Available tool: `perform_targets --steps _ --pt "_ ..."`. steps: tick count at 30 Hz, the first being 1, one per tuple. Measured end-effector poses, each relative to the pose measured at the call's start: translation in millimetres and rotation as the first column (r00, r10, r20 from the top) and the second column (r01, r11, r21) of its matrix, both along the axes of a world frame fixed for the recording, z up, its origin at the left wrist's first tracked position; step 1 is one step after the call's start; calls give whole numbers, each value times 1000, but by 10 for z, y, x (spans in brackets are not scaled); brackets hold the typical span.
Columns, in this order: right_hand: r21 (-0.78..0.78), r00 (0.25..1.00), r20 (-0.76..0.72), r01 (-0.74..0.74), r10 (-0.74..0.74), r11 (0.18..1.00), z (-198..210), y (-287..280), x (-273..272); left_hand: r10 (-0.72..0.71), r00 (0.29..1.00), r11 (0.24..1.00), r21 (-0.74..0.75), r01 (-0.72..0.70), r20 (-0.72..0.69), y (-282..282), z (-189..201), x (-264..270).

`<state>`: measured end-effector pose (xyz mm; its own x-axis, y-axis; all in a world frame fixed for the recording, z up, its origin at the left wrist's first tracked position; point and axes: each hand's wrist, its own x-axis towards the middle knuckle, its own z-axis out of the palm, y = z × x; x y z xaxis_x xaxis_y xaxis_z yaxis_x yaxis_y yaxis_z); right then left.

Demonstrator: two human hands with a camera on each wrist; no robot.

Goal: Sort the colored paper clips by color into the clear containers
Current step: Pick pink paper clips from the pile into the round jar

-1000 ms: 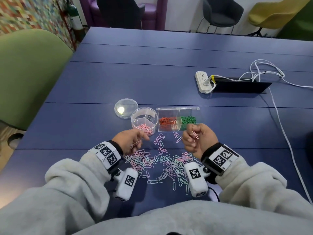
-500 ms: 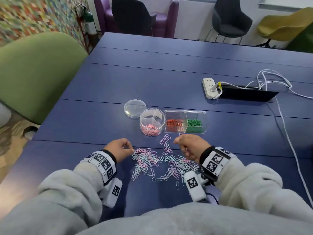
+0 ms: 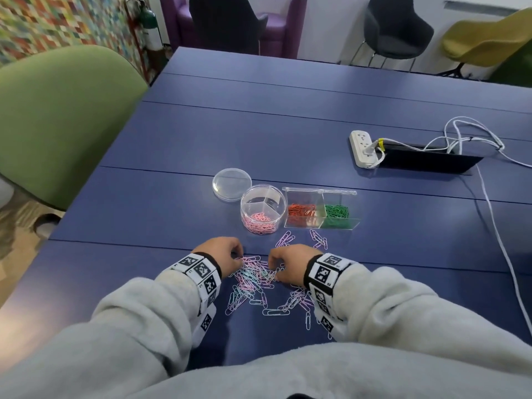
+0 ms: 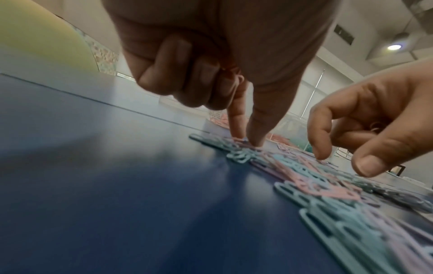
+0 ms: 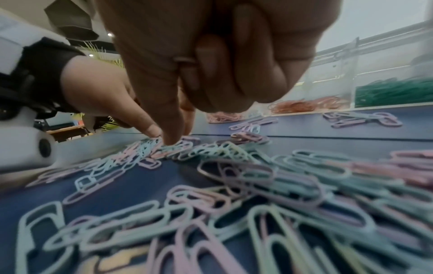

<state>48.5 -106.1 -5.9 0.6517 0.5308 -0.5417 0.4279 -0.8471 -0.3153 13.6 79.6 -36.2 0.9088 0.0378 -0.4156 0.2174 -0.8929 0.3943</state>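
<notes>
Bright overhead light; wrist cams blurry-ish.

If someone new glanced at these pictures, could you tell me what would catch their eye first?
Probably the loose pile of pastel paper clips on the blue table, with the left hand and right hand both picking at it. Just beyond stand a round container holding pink clips and a rectangular box with orange and green ones.

In the head view the left hand (image 3: 223,254) and right hand (image 3: 290,262) show only their backs, so the fingertips and the clips under them are hidden. The left wrist view blurs the near paper clips (image 4: 339,213) and cuts the hand off at the top edge. Whether the curled right fingers (image 5: 234,74) trap a clip cannot be told
</notes>
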Motion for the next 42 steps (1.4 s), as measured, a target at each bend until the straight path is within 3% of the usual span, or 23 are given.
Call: perform_targets --steps 9,14,17,21,25,28,34,42 --pt "-39 999 -36 -19 17 999 -120 -33 29 -23 999 1000 -12 22 -41 -3 -54 113" --pt "-5 997 -68 35 -35 999 -86 -256 38 -34 999 994 -105 30 -42 11 -82 113" --pt "-77 999 -51 -3 -1 997 -72 -411 5 12 1000 985 -173 -16 -25 54 -101 89" --pt "-82 997 -52 53 -57 995 -91 -528 -21 73 997 963 -261 -73 -9 120 -81 64" --pt "-40 993 -20 112 -113 993 -107 -439 -34 94 995 970 -227 -89 11 163 -55 31" --pt "-5 998 20 52 -52 999 -65 -292 -38 139 990 968 -211 -137 -4 163 -34 10" --pt "-89 996 -4 -94 94 992 -67 -74 -12 245 969 910 -335 -245 -43 140 17 -6" --pt "-129 996 -46 -85 80 988 -157 -61 12 320 940 811 -480 -335 -116 157 -20 -35"
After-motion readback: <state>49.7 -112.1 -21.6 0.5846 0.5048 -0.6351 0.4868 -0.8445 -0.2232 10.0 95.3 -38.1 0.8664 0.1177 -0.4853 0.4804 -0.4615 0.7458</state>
